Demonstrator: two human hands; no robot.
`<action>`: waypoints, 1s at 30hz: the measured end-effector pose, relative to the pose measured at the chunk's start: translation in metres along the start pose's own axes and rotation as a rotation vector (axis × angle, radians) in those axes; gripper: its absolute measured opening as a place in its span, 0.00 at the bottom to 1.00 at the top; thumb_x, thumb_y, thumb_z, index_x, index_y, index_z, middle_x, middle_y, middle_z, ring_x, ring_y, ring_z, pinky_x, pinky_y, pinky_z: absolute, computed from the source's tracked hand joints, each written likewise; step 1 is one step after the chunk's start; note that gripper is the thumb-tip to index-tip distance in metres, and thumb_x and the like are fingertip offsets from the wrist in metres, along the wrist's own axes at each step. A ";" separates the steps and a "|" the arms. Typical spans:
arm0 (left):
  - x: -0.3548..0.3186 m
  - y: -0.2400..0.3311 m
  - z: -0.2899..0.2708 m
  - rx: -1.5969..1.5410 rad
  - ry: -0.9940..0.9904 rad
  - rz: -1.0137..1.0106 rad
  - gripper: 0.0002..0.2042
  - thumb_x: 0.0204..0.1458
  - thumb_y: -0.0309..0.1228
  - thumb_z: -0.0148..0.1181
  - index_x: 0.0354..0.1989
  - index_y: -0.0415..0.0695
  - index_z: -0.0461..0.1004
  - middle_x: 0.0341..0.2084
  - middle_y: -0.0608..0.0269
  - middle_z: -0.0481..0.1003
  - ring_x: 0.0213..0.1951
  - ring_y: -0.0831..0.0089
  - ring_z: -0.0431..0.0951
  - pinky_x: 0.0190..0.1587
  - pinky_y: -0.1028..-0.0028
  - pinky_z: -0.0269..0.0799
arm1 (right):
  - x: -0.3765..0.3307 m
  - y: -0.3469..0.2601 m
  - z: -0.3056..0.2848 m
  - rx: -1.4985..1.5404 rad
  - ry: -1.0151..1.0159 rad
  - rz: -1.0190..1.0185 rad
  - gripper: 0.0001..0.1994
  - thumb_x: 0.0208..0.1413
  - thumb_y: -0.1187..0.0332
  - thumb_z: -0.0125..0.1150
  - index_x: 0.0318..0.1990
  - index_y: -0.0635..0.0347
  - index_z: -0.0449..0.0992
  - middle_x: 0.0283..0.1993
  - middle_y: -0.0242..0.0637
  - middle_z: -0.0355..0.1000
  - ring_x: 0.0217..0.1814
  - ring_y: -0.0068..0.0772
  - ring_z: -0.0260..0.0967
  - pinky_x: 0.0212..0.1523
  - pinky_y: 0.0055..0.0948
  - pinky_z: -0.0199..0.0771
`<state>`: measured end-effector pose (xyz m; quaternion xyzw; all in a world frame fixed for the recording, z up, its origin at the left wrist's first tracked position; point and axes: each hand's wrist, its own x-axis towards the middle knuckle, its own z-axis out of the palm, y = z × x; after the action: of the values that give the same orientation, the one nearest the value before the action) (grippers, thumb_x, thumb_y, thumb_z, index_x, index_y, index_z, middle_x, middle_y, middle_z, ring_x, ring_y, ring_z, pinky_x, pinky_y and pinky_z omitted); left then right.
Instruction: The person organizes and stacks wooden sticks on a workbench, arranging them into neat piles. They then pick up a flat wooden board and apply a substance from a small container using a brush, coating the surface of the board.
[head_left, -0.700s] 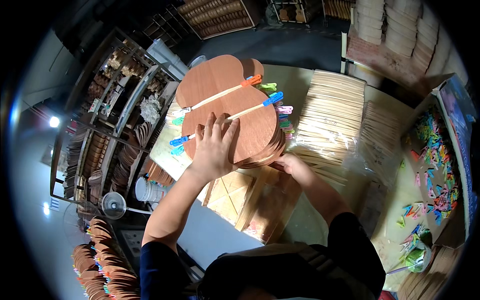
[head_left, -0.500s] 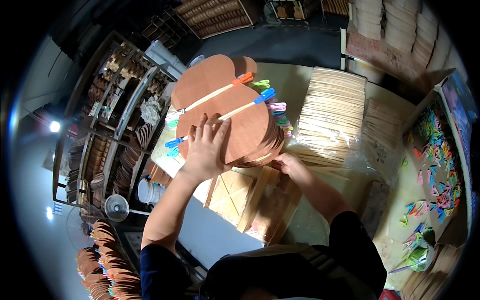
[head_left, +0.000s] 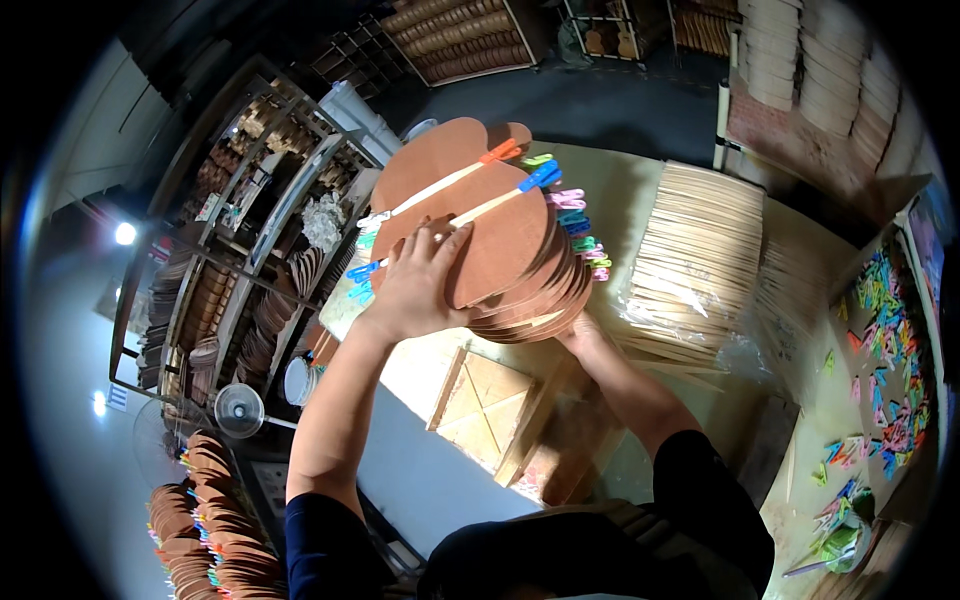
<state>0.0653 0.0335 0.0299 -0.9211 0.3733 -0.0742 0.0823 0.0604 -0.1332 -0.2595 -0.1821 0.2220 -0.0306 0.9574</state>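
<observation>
Stack of thin, brown, figure-eight-shaped wooden panels (head_left: pixel 500 250) over a pale green desk (head_left: pixel 620 205).
The left hand (head_left: pixel 418 285) lies spread open on the top panel; multicoloured plastic clothespins (head_left: pixel 568 199) edge the stack; the right hand (head_left: pixel 580 334) meets its near right edge, fingers hidden, grip unclear; beyond lies a bundle of pale wooden strips (head_left: pixel 700 262).

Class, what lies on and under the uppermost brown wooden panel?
On top: two pale strips, colored clips at their ends, and the left hand, hiding part of one strip. Underneath: more panels, edges showing, faces mostly covered.
</observation>
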 end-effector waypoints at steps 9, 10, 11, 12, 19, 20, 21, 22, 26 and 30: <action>-0.056 -0.022 -0.019 -0.121 0.233 0.090 0.46 0.32 0.45 0.71 0.65 0.49 0.57 0.57 0.47 0.59 0.61 0.46 0.57 0.61 0.49 0.56 | 0.005 -0.018 0.061 -0.040 -0.181 -0.123 0.22 0.56 0.62 0.57 0.57 0.56 0.64 0.45 0.36 0.74 0.47 0.36 0.73 0.45 0.44 0.74; -0.071 -0.026 -0.022 -0.100 0.261 0.092 0.46 0.32 0.44 0.71 0.65 0.49 0.57 0.56 0.47 0.59 0.60 0.47 0.60 0.60 0.51 0.57 | 0.000 -0.011 0.068 -0.053 -0.205 -0.121 0.22 0.56 0.62 0.57 0.57 0.56 0.64 0.45 0.36 0.74 0.48 0.36 0.73 0.45 0.44 0.74; -0.086 -0.031 -0.029 -0.078 0.245 0.097 0.46 0.32 0.44 0.72 0.65 0.49 0.57 0.56 0.47 0.59 0.60 0.45 0.59 0.61 0.50 0.56 | -0.003 -0.005 0.078 -0.072 -0.232 -0.122 0.22 0.56 0.62 0.57 0.57 0.56 0.64 0.45 0.37 0.74 0.48 0.36 0.73 0.46 0.44 0.74; -0.101 -0.036 -0.036 -0.070 0.237 0.097 0.46 0.34 0.46 0.71 0.66 0.49 0.57 0.58 0.46 0.59 0.63 0.43 0.56 0.62 0.47 0.53 | -0.008 0.002 0.086 -0.081 -0.257 -0.123 0.22 0.56 0.62 0.57 0.57 0.56 0.64 0.46 0.37 0.74 0.48 0.36 0.72 0.46 0.44 0.74; -0.218 -0.110 -0.075 -0.025 0.323 -0.005 0.44 0.35 0.45 0.67 0.66 0.52 0.56 0.59 0.44 0.58 0.64 0.42 0.54 0.60 0.41 0.53 | -0.043 0.123 0.162 -0.192 -0.470 0.018 0.22 0.56 0.61 0.57 0.57 0.56 0.64 0.47 0.37 0.73 0.49 0.36 0.72 0.47 0.44 0.73; -0.230 -0.121 -0.066 -0.041 0.312 -0.022 0.44 0.35 0.44 0.67 0.66 0.52 0.56 0.59 0.44 0.58 0.64 0.42 0.55 0.59 0.41 0.54 | -0.042 0.142 0.168 -0.212 -0.483 0.059 0.22 0.56 0.61 0.57 0.57 0.56 0.64 0.47 0.37 0.73 0.49 0.36 0.72 0.47 0.44 0.73; -0.247 -0.144 -0.074 0.019 0.360 -0.036 0.44 0.34 0.43 0.67 0.66 0.52 0.57 0.59 0.45 0.59 0.63 0.43 0.56 0.59 0.44 0.55 | -0.042 0.168 0.190 -0.233 -0.531 0.070 0.22 0.56 0.61 0.57 0.57 0.56 0.64 0.47 0.37 0.73 0.49 0.36 0.72 0.47 0.44 0.73; -0.267 -0.163 -0.079 0.050 0.358 -0.067 0.45 0.34 0.44 0.68 0.66 0.52 0.57 0.59 0.45 0.59 0.63 0.46 0.57 0.59 0.47 0.57 | -0.043 0.201 0.206 -0.243 -0.562 0.109 0.22 0.56 0.61 0.57 0.57 0.56 0.64 0.47 0.37 0.73 0.49 0.36 0.72 0.47 0.44 0.73; -0.352 -0.243 -0.091 0.230 0.350 -0.171 0.46 0.32 0.46 0.70 0.65 0.50 0.58 0.59 0.44 0.60 0.62 0.48 0.59 0.59 0.50 0.58 | -0.046 0.344 0.269 -0.264 -0.668 0.257 0.22 0.56 0.60 0.57 0.57 0.56 0.65 0.47 0.37 0.73 0.49 0.36 0.71 0.48 0.44 0.73; -0.394 -0.327 -0.073 0.321 0.283 -0.257 0.47 0.32 0.48 0.70 0.65 0.48 0.58 0.59 0.42 0.59 0.63 0.44 0.57 0.61 0.49 0.57 | -0.029 0.473 0.312 -0.252 -0.677 0.397 0.22 0.56 0.60 0.57 0.57 0.56 0.65 0.48 0.37 0.73 0.50 0.36 0.71 0.49 0.44 0.72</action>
<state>-0.0081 0.5333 0.1393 -0.9165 0.2446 -0.2706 0.1645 0.1597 0.4159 -0.1576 -0.2513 -0.0727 0.2435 0.9339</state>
